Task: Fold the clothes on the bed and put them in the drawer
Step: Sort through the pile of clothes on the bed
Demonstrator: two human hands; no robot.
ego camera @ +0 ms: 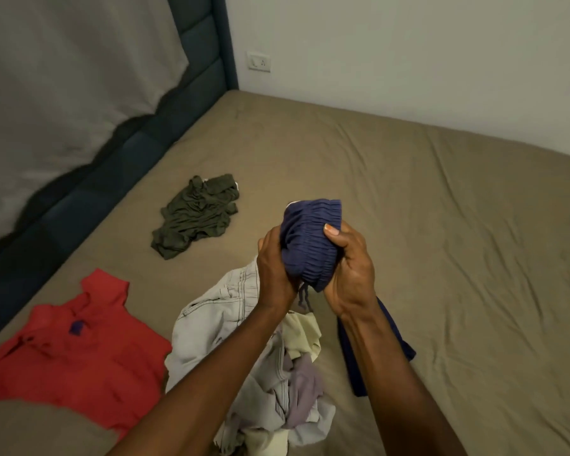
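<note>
Head view: you hold the navy shorts (310, 245) up over the bed (441, 225), bunched at the elastic waistband. Your left hand (275, 271) wraps its fingers round the left side of the bundle, and your right hand (349, 274) clamps the right side, thumb pressed on top of the gathered fabric. A drawstring (305, 299) dangles between your wrists, and the rest of the navy cloth hangs down behind your right forearm.

Directly beneath your arms lies a heap of pale clothes (267, 373), grey denim-like cloth mixed with cream and lilac pieces. To its left a red t-shirt (79, 350) is spread flat on the tan sheet. Farther off, near the dark blue padded headboard (112, 166), a crumpled olive garment (196, 215) lies alone. A wall socket (259, 61) sits on the white wall beyond the bed's corner.
</note>
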